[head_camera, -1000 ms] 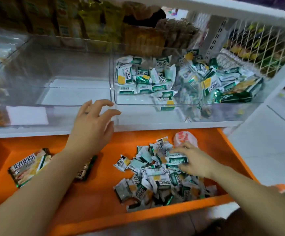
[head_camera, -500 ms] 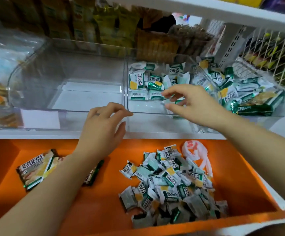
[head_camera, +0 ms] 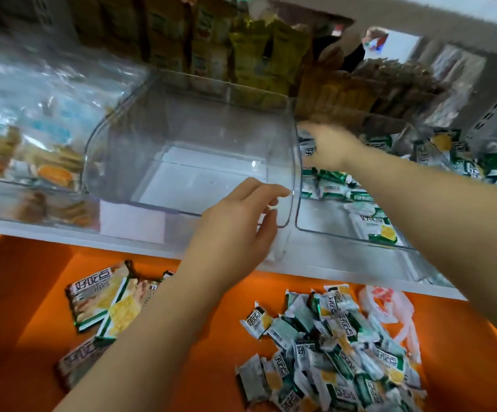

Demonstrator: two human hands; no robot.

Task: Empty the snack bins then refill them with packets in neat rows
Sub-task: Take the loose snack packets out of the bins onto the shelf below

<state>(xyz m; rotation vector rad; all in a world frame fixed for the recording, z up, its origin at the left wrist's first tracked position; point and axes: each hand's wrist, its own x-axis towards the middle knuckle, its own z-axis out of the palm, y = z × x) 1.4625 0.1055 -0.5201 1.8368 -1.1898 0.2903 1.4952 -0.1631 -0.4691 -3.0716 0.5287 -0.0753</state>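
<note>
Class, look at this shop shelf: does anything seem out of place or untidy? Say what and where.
Yes. Small green-and-white packets lie in a loose heap on the orange shelf, at all angles, not in a bin. Those in the right clear bin are jumbled too, not in rows. The middle bin holds nothing.

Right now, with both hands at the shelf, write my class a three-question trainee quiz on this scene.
1. True or false: the clear bin at the left hand holds no packets.
2. The right hand reaches into: A a cardboard box; B the packet bin; C a wire basket.
3. Fill in: the loose packet pile lies on the ____ shelf.
Key: 1 true; 2 B; 3 orange.
</note>
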